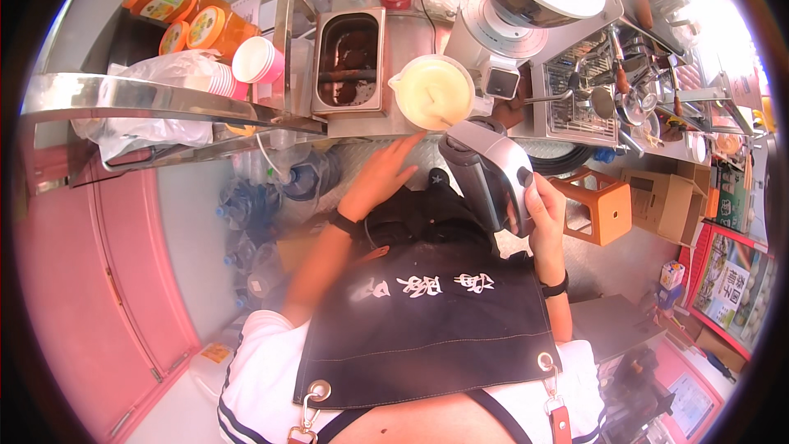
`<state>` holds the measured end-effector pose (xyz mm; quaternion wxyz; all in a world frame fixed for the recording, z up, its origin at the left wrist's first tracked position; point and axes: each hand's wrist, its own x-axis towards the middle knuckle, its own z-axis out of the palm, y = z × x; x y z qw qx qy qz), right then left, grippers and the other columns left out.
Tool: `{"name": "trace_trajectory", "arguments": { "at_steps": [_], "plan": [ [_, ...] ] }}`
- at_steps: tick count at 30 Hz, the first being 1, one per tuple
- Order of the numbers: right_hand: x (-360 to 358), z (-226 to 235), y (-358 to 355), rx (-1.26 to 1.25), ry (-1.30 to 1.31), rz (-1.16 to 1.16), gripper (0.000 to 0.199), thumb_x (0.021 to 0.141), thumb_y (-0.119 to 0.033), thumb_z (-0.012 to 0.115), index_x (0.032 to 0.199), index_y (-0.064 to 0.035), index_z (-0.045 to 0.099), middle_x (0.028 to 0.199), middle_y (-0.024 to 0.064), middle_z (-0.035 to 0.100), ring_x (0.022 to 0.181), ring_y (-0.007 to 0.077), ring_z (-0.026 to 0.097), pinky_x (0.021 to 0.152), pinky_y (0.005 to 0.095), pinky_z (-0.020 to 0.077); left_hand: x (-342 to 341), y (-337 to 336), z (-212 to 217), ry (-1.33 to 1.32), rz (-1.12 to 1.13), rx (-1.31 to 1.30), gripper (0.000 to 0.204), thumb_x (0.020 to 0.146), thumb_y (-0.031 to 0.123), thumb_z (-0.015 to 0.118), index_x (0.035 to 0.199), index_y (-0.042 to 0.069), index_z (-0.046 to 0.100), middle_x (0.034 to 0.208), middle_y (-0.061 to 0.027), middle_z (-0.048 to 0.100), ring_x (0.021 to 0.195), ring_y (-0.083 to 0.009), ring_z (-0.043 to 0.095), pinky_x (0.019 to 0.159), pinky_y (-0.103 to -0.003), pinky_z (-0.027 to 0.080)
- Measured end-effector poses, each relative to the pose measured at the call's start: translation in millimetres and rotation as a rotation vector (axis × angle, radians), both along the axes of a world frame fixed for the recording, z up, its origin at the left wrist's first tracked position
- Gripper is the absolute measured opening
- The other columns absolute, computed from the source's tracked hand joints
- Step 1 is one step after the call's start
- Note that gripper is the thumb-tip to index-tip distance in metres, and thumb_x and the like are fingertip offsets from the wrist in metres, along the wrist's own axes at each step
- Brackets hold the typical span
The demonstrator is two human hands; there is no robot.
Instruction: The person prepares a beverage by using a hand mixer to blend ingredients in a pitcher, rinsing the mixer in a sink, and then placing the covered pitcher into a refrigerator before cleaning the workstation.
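Observation:
My right hand (pixel 541 212) is closed round the handle of a grey and black electric hand mixer (pixel 483 166). The mixer tilts toward a white spouted pitcher (pixel 398 104) at the counter's front edge, and a thin beater reaches into the pale yellow creamy mixture (pixel 436 86) inside. How deep the beater sits is hidden. My left hand (pixel 380 177) is held open with its fingers stretched, just in front of and below the pitcher. It holds nothing, and I cannot tell whether its fingertips touch the pitcher or the counter edge.
Left of the pitcher, a metal pan (pixel 383 57) with dark residue is set in the steel counter (pixel 408 29). A white machine (pixel 472 45) stands behind right, by a rack of utensils (pixel 604 90). A steel shelf (pixel 164 94) juts out left. An orange stool (pixel 612 210) stands lower right.

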<state>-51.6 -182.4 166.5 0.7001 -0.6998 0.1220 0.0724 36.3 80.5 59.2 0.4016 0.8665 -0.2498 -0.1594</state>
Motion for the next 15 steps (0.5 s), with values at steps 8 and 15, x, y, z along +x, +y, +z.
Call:
{"name": "trace_trajectory", "arguments": {
  "at_steps": [8, 15],
  "plan": [
    [0.3, 0.2, 0.2, 0.016, 0.007, -0.006, 0.038, 0.095, -0.036, 0.049, 0.091, 0.0011, 0.057, 0.061, 0.0045, 0.054, 0.044, 0.0081, 0.044, 0.042, 0.0200, 0.0328, -1.0, 0.7, -0.3, 0.005, 0.003, -0.001, 0.064, 0.082, 0.008, 0.062, 0.140, 0.013, 0.036, 0.124, -0.0171, 0.053, 0.109, -0.0377, 0.053, 0.092, -0.043, 0.044],
    [-0.3, -0.7, 0.8, 0.055, -0.014, -0.006, 0.040, 0.094, -0.038, 0.050, 0.091, 0.0016, 0.057, 0.060, 0.0051, 0.055, 0.043, 0.0085, 0.044, 0.041, 0.0203, 0.0335, -1.7, 0.3, -1.8, 0.015, 0.005, 0.016, 0.065, 0.082, 0.008, 0.062, 0.141, 0.013, 0.036, 0.123, -0.0170, 0.053, 0.108, -0.0380, 0.053, 0.092, -0.043, 0.044]
  ]
}}
